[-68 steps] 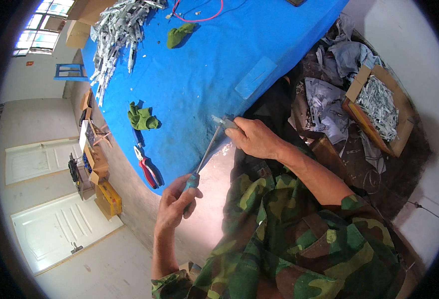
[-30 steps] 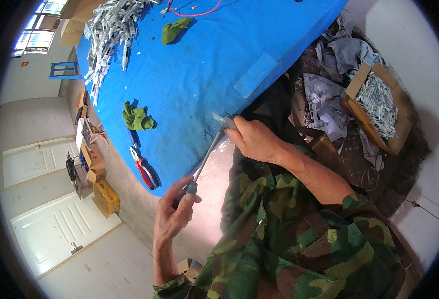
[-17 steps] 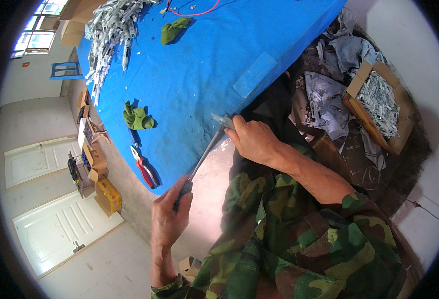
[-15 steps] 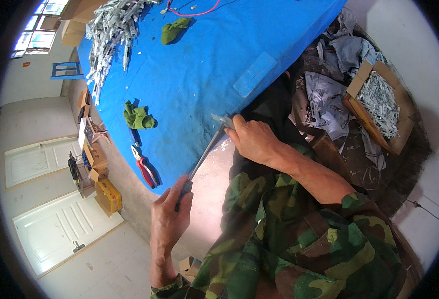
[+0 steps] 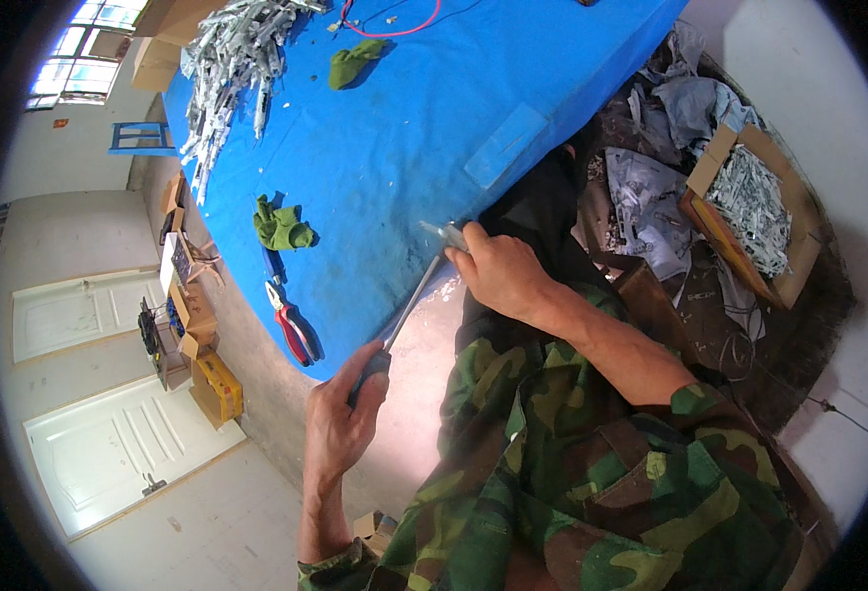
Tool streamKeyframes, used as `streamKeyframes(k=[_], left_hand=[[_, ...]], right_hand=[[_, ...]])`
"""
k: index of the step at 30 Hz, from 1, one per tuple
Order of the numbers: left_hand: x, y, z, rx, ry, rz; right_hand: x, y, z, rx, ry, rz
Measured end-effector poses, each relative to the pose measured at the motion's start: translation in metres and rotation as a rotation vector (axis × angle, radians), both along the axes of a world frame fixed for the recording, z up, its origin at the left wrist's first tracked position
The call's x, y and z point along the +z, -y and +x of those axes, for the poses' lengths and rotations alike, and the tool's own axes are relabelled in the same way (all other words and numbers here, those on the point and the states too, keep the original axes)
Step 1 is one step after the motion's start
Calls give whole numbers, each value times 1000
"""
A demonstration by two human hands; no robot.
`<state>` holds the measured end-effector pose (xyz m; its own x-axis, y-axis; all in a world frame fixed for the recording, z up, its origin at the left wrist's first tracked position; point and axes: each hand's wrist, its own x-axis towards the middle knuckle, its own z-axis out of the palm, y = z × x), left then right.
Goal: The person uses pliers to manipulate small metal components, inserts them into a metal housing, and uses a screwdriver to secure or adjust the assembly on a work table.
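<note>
My left hand [image 5: 343,409] is closed round the dark handle of a screwdriver [image 5: 414,303], whose long thin metal shaft slants up to the right. The shaft's far end reaches a small grey-white part [image 5: 441,233], and whether it touches or enters the part I cannot tell. My right hand [image 5: 505,274] pinches that part at the near edge of the blue-covered table [image 5: 395,148]; the fingers hide some of it. Left of the hands, red-handled pliers [image 5: 291,323] lie on the cloth, close to a crumpled green glove or cloth [image 5: 281,227].
A heap of grey-white parts [image 5: 232,79] covers the table's far left, with another green cloth [image 5: 355,64] and a pink cord [image 5: 395,30] nearby. On the floor at right stand an open carton [image 5: 695,212] of similar pieces and plastic bags [image 5: 641,197].
My left hand and the screwdriver have moved slightly right. The right hand stays nearly in place with the part. The view has shifted a little.
</note>
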<state>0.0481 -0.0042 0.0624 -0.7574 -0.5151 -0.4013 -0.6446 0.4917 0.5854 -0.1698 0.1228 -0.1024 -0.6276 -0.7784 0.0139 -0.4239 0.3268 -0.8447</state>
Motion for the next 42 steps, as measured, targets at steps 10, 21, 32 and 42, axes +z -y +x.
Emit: streamKeyframes(k=[10,21,32,42], left_hand=[[0,2,-1,100,34,131],[-2,0,-6,-71,12,-177],[7,5,-16,-33,54,-87],[5,-6,-14,-273,67,-483]], right_hand=[[-1,-2,0,-21,-12,-16],[-2,0,0,-17,-63,-30],[-5,-1,-2,2,-81,-38],[-2,-1,-1,6,-105,-26]])
